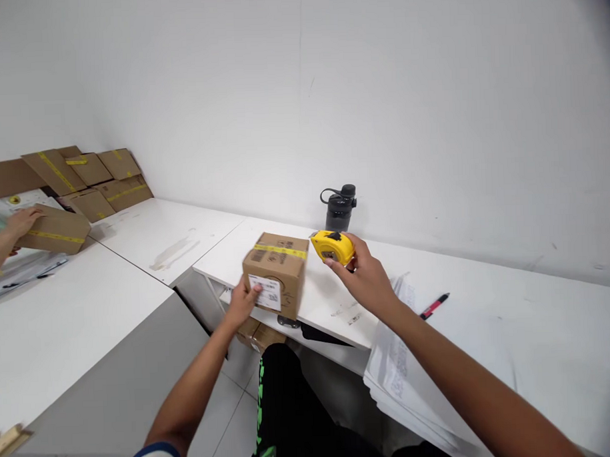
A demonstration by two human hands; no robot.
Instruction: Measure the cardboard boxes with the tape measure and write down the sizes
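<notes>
Two hands hold two things near the middle of the frame. The left hand (243,302) is part closed on the lower left side of a brown box (281,269), with its thumb on the white label (265,292). The box is tipped a bit, at the front edge of the white table (538,314), and yellow tape (280,250) runs over its top. Just right of the box, the right hand (365,273) is curled around a yellow tape measure (334,246). A dark bottle (338,210) stands behind, up by the wall. At the lower right are a pile of papers (405,378) and a red and black pen (434,306). At the far left, another person's hand (24,221) is on a taped box (59,230), near more stacked boxes (95,170).
</notes>
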